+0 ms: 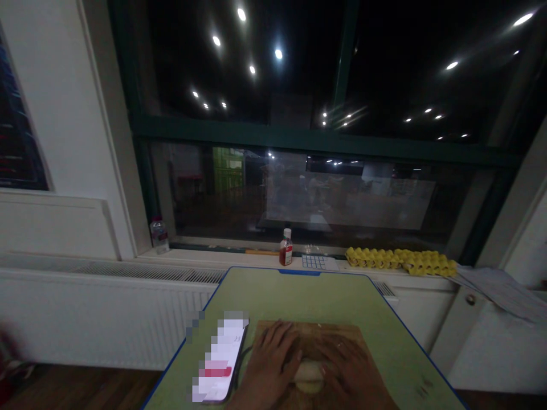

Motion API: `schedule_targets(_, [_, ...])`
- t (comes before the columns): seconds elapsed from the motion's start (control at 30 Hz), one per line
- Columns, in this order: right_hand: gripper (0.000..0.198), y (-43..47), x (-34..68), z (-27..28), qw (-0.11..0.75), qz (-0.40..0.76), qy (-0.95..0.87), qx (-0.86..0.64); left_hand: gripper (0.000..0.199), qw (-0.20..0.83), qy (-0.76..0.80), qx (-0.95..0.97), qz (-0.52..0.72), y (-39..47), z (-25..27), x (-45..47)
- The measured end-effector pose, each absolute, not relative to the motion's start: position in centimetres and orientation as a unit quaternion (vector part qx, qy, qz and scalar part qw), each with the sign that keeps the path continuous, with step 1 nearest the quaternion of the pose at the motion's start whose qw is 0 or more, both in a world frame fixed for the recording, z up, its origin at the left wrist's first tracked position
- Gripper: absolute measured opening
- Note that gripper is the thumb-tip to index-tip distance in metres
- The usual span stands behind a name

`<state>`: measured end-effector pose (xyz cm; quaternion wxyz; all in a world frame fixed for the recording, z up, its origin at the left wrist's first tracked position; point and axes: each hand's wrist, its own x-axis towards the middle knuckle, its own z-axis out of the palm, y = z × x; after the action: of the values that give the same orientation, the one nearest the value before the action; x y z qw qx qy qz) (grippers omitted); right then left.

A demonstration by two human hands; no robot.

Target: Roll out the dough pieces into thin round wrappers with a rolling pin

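Observation:
A pale, rounded lump that looks like dough (pixel 308 376) lies on a wooden board (pixel 314 328). My left hand (pixel 273 356) rests palm down over the board's left side, fingers stretched forward, its thumb at the lump's left end. On the other side, my right hand (pixel 348 359) is also palm down with fingers spread, slightly blurred, its inner edge against the lump's right end. The underside of both hands is hidden. Left of the board, a lit phone (pixel 224 359), partly pixelated, lies beside my left forearm.
The board sits on a green, blue-edged table (pixel 256 290) against a windowsill. Along the sill stand a clear bottle (pixel 159 236), a sauce bottle (pixel 286 249), yellow egg trays (pixel 399 259) and papers (pixel 504 290). A radiator (pixel 106 313) is at left.

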<state>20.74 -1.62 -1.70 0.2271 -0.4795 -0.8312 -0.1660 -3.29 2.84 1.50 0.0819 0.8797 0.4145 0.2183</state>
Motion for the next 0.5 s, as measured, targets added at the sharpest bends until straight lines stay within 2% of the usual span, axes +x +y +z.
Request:
schedule_targets(0.07, [0.04, -2.2, 21.7, -2.6, 0.222, -0.193, -0.83, -0.474, 0.038, 0.085, 0.404, 0.882, 0.227, 2.4, 1.8, -3.9])
schedule_targets(0.13, [0.032, -2.4, 22.5, -3.7, 0.228, -0.232, -0.824, -0.464, 0.041, 0.089, 0.412, 0.877, 0.23, 2.0, 1.7, -4.3])
schedule_targets(0.27, [0.026, -1.3, 23.1, -5.6, 0.266, -0.319, -0.802, -0.428, 0.059, 0.077, 0.437, 0.865, 0.234, 1.8, 0.5, -4.7])
schedule_targets(0.33, [0.029, -0.5, 23.0, -6.2, 0.288, -0.343, -0.792, -0.416, 0.054, 0.045, 0.432, 0.863, 0.258, 2.1, -0.1, -4.9])
schedule_targets(0.43, [0.03, 0.2, 23.1, -6.8, 0.322, -0.319, -0.782, -0.428, 0.043, -0.018, 0.392, 0.864, 0.315, 2.7, -0.3, -5.5])
schedule_targets(0.5, [0.03, 0.1, 23.0, -6.8, 0.348, -0.256, -0.773, -0.465, 0.049, -0.057, 0.366, 0.865, 0.339, 3.0, 0.0, -5.8])
